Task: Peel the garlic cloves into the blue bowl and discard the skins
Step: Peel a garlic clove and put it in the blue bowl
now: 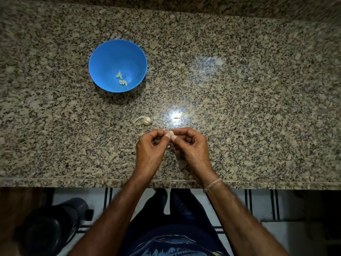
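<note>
1. Between the two thumb tips, over the front half of the counter [239, 89]: one garlic clove [171, 133], pale, pinched from both sides.
2. Left hand [150, 145]: thumb and forefinger clamped on the clove, other fingers curled under.
3. Right hand [191, 145]: same pinch from the opposite side; thin band [212, 184] on the wrist.
4. Just beyond the hands, to their left: garlic bulb [146, 120] with papery tail, lying on the stone. A skin scrap [176, 117] lies near it, in the glare.
5. Farther back and left: blue bowl [110, 54], upright, a few peeled cloves [122, 79] on its bottom.
6. Below the counter edge, lower left: dark container [49, 224], blurred.
</note>
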`<state>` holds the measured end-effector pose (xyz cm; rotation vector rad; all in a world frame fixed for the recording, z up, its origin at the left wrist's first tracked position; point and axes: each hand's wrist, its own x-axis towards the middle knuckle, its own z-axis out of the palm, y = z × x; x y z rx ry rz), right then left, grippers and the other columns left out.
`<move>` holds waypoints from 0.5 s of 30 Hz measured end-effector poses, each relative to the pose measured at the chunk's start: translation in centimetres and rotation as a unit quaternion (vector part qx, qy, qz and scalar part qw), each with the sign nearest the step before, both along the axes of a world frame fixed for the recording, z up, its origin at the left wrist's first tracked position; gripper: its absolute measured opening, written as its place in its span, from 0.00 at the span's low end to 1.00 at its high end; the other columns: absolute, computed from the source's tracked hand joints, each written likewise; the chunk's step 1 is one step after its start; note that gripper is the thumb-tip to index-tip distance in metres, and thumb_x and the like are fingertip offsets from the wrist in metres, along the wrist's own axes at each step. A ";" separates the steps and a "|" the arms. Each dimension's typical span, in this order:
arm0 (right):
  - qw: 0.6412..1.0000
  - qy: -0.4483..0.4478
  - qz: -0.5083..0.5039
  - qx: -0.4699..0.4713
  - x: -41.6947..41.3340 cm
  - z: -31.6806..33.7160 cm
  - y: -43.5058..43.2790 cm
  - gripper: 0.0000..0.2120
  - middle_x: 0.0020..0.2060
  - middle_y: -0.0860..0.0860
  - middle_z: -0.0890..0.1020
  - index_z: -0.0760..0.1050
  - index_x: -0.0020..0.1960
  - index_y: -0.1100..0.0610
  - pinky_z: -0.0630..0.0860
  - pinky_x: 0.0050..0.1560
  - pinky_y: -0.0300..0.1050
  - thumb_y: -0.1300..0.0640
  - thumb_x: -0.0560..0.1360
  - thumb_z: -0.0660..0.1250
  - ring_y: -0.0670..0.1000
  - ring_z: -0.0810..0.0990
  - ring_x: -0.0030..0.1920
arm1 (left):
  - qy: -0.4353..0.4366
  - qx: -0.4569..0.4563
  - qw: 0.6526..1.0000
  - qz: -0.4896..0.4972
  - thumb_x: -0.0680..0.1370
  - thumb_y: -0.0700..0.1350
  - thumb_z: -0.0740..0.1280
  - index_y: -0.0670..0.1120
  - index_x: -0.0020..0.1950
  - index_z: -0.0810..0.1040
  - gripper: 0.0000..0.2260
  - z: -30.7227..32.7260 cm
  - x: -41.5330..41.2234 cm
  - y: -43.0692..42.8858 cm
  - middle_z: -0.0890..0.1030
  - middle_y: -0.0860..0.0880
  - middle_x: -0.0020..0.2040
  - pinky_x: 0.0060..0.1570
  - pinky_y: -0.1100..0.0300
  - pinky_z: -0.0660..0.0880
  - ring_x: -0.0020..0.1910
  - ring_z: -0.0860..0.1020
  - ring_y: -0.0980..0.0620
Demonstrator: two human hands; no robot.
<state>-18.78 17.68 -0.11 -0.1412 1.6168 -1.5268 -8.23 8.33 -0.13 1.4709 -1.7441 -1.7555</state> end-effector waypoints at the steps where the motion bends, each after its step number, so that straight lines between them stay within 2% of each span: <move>1: 1.000 -0.001 0.004 -0.005 0.0 0.0 0.0 0.09 0.51 0.59 0.87 0.83 0.57 0.62 0.84 0.55 0.49 0.65 0.77 0.74 0.59 0.87 0.54 | -0.002 -0.003 1.000 -0.001 0.81 0.47 0.72 0.50 0.54 0.85 0.04 0.0 0.0 -0.1 0.87 0.52 0.45 0.50 0.50 0.85 0.46 0.86 0.53; 6: 1.000 -0.004 0.024 -0.002 0.0 0.0 -0.1 0.09 0.52 0.58 0.87 0.83 0.58 0.63 0.84 0.57 0.51 0.65 0.78 0.73 0.57 0.87 0.54 | -0.002 -0.014 1.000 -0.011 0.82 0.46 0.71 0.47 0.51 0.85 0.04 0.2 0.1 -0.1 0.87 0.50 0.41 0.41 0.55 0.82 0.40 0.85 0.53; 8: 0.999 -0.030 0.029 -0.001 -0.2 -0.1 0.0 0.09 0.51 0.59 0.87 0.83 0.58 0.63 0.84 0.53 0.46 0.65 0.79 0.72 0.55 0.87 0.50 | -0.005 -0.009 1.000 -0.014 0.82 0.47 0.70 0.47 0.50 0.84 0.05 0.1 0.1 0.0 0.86 0.49 0.40 0.39 0.55 0.80 0.38 0.83 0.54; 11: 0.993 -0.116 0.002 -0.013 -0.1 -0.3 0.2 0.09 0.46 0.59 0.87 0.82 0.59 0.64 0.83 0.47 0.38 0.67 0.81 0.68 0.51 0.84 0.42 | -0.036 -0.011 0.999 -0.018 0.82 0.48 0.69 0.49 0.47 0.84 0.06 -0.2 -0.2 0.0 0.86 0.49 0.40 0.41 0.49 0.82 0.40 0.84 0.50; 14: 0.991 -0.134 -0.010 -0.012 0.1 -0.5 0.3 0.08 0.45 0.59 0.86 0.82 0.59 0.64 0.83 0.47 0.39 0.66 0.81 0.68 0.50 0.83 0.42 | -0.066 -0.017 0.998 -0.005 0.84 0.53 0.65 0.49 0.42 0.83 0.14 -0.2 -0.5 0.0 0.83 0.48 0.36 0.34 0.56 0.74 0.32 0.77 0.54; 15: 0.992 -0.125 -0.006 -0.003 0.0 -0.6 0.3 0.08 0.45 0.59 0.86 0.83 0.59 0.64 0.83 0.47 0.40 0.65 0.81 0.68 0.51 0.83 0.42 | -0.062 -0.022 0.998 -0.004 0.84 0.56 0.64 0.48 0.42 0.82 0.16 -0.1 -0.4 0.1 0.83 0.48 0.36 0.33 0.57 0.74 0.31 0.76 0.55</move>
